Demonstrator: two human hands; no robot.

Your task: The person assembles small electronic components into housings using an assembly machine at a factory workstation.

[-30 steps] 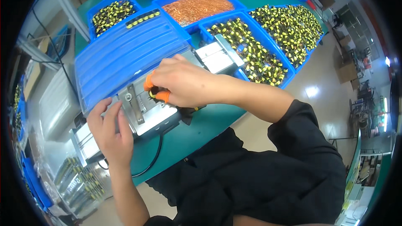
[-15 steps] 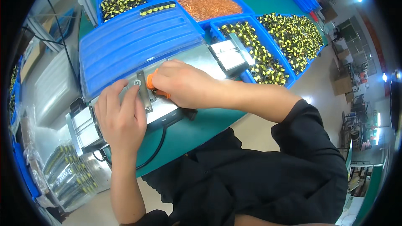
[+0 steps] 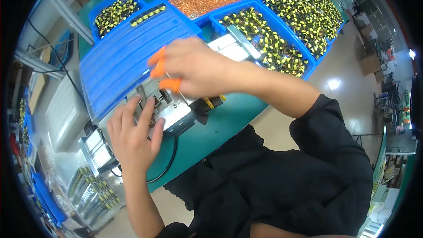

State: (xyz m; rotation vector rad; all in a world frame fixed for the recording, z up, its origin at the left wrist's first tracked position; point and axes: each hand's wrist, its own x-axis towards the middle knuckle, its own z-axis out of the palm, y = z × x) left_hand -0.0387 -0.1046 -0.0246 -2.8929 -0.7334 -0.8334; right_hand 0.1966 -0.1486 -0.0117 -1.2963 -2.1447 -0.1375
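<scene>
My left hand [image 3: 132, 134] lies with its fingers spread on a silver metal fixture [image 3: 178, 115] on the bench. Its fingertips touch the metal bars and small dark parts [image 3: 164, 97] at the middle of the fixture. Orange covers [image 3: 159, 68] sit on the fingertips of my right hand [image 3: 196, 68]. That hand hovers just over the fixture, thumb and fingers apart and slightly blurred, with nothing visible between them. A row of small black-and-yellow components [image 3: 149, 15] rests on the blue ridged tray [image 3: 128, 50] behind the fixture.
Blue bins hold black-and-yellow components [image 3: 304, 20] and copper-coloured pieces [image 3: 207, 0]. Another component bin [image 3: 264, 39] stands to the right of the fixture. A black cable [image 3: 169, 163] loops below the fixture over the green tabletop [image 3: 229, 114]. Bagged components [image 3: 94, 194] lie at the lower left.
My right hand has lifted off the fixture and its fingers have parted. My left fingers have shifted over the small parts at the middle. The view has also shifted.
</scene>
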